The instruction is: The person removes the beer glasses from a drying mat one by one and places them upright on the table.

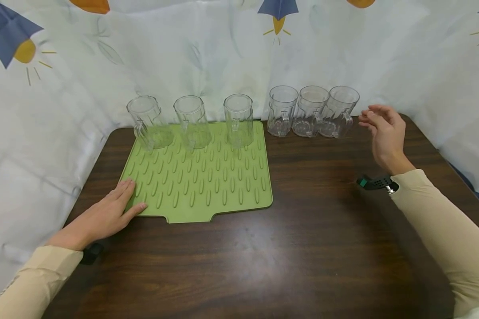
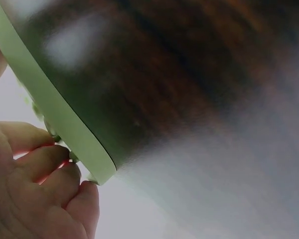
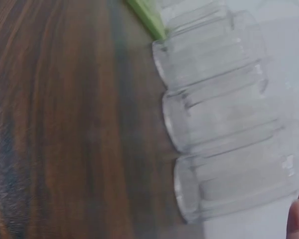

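Observation:
My left hand (image 1: pixel 105 218) rests with extended fingertips on the front left corner of a green ridged drying mat (image 1: pixel 191 213). In the left wrist view those fingers (image 2: pixel 60 184) touch the mat's ridged top along its edge. Three clear mugs with handles stand in a row along the mat's back: a left mug (image 1: pixel 153 126), a middle mug (image 1: pixel 193 126) and a right mug (image 1: pixel 239 126). My right hand (image 1: pixel 388 135) is raised with loosely bent fingers and holds nothing. It is just right of the rightmost clear mug (image 1: pixel 337 116) beside the mat.
Two more clear mugs, one nearest the mat (image 1: pixel 281 113) and one beside it (image 1: pixel 309 115), stand close together with the rightmost one on the dark wooden table (image 1: pixel 287 266). A patterned white curtain (image 1: pixel 223 53) hangs right behind the table's back edge.

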`<act>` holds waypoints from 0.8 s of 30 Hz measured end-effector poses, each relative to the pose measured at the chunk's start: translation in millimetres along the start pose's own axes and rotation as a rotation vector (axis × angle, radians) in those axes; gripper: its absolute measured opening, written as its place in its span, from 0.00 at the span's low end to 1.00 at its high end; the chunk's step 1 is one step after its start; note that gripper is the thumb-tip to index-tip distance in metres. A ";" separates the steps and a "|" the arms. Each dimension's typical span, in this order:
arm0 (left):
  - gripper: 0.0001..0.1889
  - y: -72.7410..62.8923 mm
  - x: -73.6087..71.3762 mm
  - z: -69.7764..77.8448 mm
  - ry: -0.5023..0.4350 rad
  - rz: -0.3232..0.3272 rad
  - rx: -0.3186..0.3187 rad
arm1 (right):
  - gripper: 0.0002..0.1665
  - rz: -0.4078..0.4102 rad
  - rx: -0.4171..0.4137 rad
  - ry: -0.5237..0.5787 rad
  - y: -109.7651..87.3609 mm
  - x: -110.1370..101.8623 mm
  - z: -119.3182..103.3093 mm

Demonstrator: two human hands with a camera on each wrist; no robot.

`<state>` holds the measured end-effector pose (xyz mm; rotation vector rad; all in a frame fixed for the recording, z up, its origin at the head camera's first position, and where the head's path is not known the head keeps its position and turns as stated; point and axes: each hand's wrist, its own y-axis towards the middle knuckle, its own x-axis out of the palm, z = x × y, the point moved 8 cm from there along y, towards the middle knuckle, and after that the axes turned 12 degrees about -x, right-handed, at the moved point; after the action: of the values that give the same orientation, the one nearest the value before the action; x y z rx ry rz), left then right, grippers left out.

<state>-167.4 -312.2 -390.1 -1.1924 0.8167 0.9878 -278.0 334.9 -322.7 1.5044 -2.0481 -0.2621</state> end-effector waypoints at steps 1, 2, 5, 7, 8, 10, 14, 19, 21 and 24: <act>0.50 0.0 0.0 0.0 0.003 0.001 0.002 | 0.11 0.000 -0.011 0.006 1.1 2.1 -3.9; 0.50 0.0 0.1 -0.1 0.005 0.000 0.004 | 0.11 0.003 -0.021 0.014 2.2 4.1 -7.8; 0.51 -0.1 0.3 -0.1 0.013 -0.001 0.004 | 0.12 0.005 -0.051 0.029 4.6 10.8 -19.5; 0.51 -0.4 0.2 -0.1 0.014 -0.002 0.004 | 0.13 0.002 -0.069 0.042 5.7 15.7 -26.5; 0.50 -0.8 0.1 0.1 0.013 -0.003 0.004 | 0.13 -0.003 -0.080 0.049 6.1 18.5 -29.9; 0.50 -1.3 -0.3 0.3 0.012 -0.005 0.006 | 0.14 -0.019 -0.099 0.066 6.1 24.9 -35.8; 0.51 -2.1 -1.2 0.5 0.007 -0.007 0.010 | 0.16 -0.077 -0.140 0.105 4.4 41.0 -45.6; 0.52 -2.6 -1.6 0.3 0.002 -0.009 0.008 | 0.18 -0.143 -0.179 0.127 -0.8 62.4 -53.0; 0.52 -3.0 -1.6 0.3 0.001 -0.009 0.009 | 0.18 -0.170 -0.186 0.127 -3.4 70.7 -54.6; 0.52 -3.9 -1.7 0.2 -0.002 -0.008 0.011 | 0.19 -0.217 -0.186 0.131 -8.1 83.1 -55.6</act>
<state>-164.4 -312.6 -387.1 -1.1847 0.8141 0.9766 -256.9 265.2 -253.6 1.5834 -1.7102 -0.4160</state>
